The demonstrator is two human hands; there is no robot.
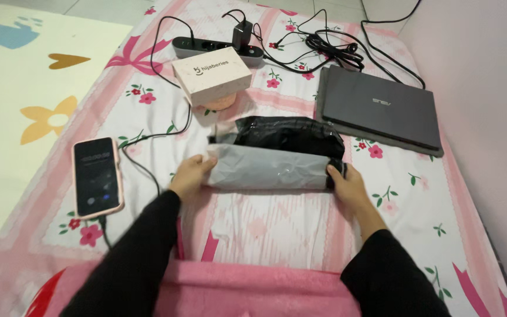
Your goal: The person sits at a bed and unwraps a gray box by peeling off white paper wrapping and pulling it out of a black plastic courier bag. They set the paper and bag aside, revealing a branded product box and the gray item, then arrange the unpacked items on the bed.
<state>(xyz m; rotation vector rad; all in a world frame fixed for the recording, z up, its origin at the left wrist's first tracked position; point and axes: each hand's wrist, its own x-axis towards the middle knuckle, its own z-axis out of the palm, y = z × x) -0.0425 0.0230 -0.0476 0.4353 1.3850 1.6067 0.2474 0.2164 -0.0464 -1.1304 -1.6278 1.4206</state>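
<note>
Left hand [190, 176] & right hand [346, 186] each grip an end of grey/black plastic parcel [274, 155] on bed [277, 223], w/ phone [96, 176] nearby.

The bag [274, 155] lies on the bed [277, 223], between the left hand [190, 175] and right hand [347, 185]. The phone [96, 177] lies left, the laptop [379, 108] right, the box [212, 75] behind.
</note>
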